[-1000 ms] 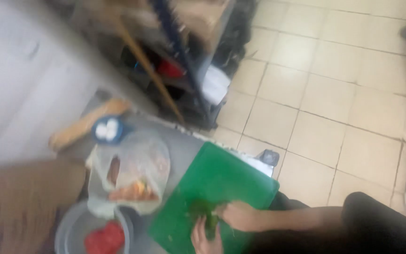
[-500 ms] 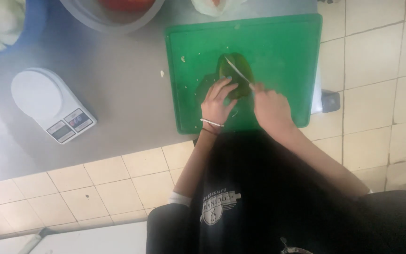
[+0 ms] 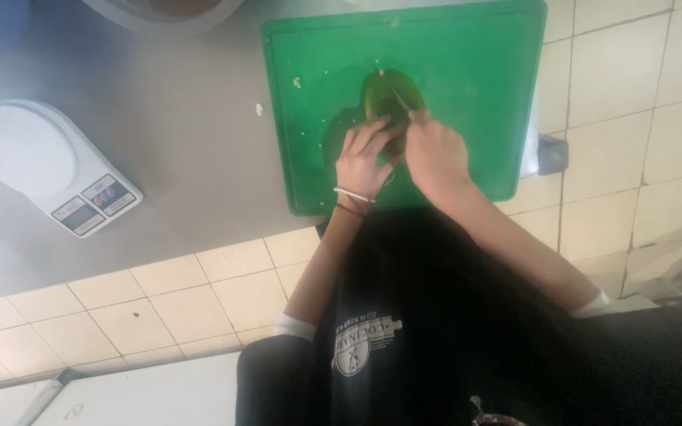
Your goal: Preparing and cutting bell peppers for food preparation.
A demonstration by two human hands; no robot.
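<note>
A green cutting board (image 3: 467,55) lies on the grey metal table. A green vegetable (image 3: 382,96), a pepper by its look, rests on the board's middle. My left hand (image 3: 365,158) presses down on the near part of the vegetable, fingers spread over it. My right hand (image 3: 436,154) grips a knife (image 3: 401,102) whose thin blade lies across the vegetable. Small bits of vegetable dot the board near its left side.
A white kitchen scale (image 3: 49,166) sits on the grey table (image 3: 191,142) at left. A grey bowl's rim (image 3: 159,12) shows at the top edge. Beige floor tiles (image 3: 641,118) lie to the right and below.
The camera has swung from looking across the table to straight down, then closer in. Both hands stay on the vegetable, the knife blade shifting slightly on it.
</note>
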